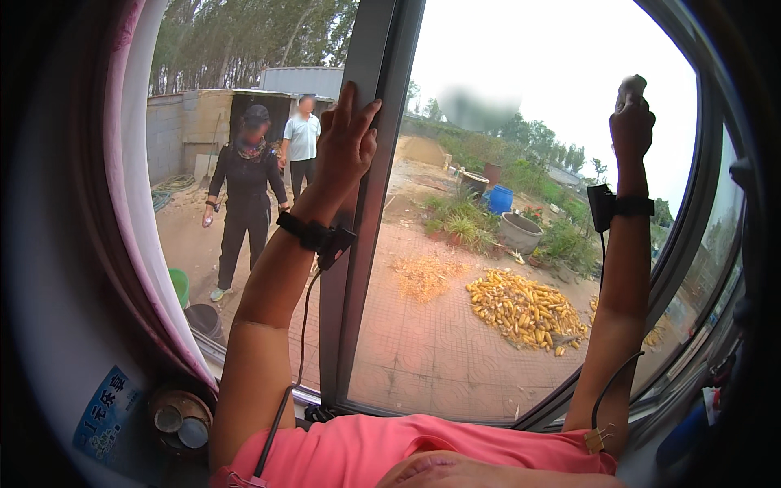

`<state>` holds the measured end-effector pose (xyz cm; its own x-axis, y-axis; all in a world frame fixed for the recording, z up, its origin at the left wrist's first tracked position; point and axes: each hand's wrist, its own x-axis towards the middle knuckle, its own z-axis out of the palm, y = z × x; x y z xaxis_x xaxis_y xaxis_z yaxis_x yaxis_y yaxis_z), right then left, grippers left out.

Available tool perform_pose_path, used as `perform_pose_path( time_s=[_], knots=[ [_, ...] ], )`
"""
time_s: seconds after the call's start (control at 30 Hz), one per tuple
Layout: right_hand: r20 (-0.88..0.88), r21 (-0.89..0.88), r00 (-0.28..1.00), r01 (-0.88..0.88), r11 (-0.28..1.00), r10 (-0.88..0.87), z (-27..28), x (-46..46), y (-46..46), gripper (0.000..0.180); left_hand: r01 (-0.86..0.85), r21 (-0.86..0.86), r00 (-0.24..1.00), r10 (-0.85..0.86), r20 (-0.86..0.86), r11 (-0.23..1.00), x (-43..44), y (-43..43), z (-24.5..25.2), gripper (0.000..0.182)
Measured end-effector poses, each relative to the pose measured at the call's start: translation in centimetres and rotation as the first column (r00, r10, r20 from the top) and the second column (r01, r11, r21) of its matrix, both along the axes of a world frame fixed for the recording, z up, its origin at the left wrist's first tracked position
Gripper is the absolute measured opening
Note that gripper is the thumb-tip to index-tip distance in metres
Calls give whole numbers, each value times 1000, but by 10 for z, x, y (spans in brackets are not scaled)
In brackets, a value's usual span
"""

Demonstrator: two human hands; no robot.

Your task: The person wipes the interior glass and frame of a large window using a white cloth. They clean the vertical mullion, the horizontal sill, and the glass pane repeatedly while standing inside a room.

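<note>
My left hand (349, 143) is pressed against the dark upright frame (351, 256) of a sliding window, its fingers apart and nothing held in it. Higher up at the right, my right hand (632, 127) grips a small greyish wad (632, 85), perhaps a cloth, in front of the glass pane (537, 73). Whether the wad touches the glass I cannot tell. Both my arms are raised. A black strap with a small wired box (337, 247) sits on my left wrist, and a similar box (601, 207) is strapped to the right.
Left of me hangs a pink and white curtain (125, 152); below it are round containers (180, 424). Outside, two people (247, 177) stand in a yard. A heap of corn cobs (528, 311), loose kernels (424, 274) and a blue barrel (500, 199) are there too.
</note>
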<state>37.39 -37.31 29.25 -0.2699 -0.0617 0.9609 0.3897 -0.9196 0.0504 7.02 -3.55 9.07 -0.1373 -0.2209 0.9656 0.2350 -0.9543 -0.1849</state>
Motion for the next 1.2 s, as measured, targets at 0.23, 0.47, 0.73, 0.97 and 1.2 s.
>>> perform_pose_path(
  time_s=[0.23,0.47,0.73,0.97,1.2],
  knots=[
    [-137,-513,761,-602,613,634,-148,-136,95,31,60,-57,998,-59,13,997,-19,-37,-41,45],
    [-675,-37,-61,-993,-116,735,-247,-238,145,24,839,-534,324,-885,334,106,-56,-74,-132,46],
    [-655,-352,63,-907,-230,753,-300,-291,188,38,808,-436,-116,-833,541,-396,-86,-84,-136,57],
    [-738,-377,208,-916,-136,642,-364,-252,142,35,525,-818,75,-945,317,-233,-92,-69,-246,44],
    [-939,-200,192,-980,2,287,-448,-212,84,30,206,-809,767,-423,483,-551,-133,-20,-468,24]
  ],
)
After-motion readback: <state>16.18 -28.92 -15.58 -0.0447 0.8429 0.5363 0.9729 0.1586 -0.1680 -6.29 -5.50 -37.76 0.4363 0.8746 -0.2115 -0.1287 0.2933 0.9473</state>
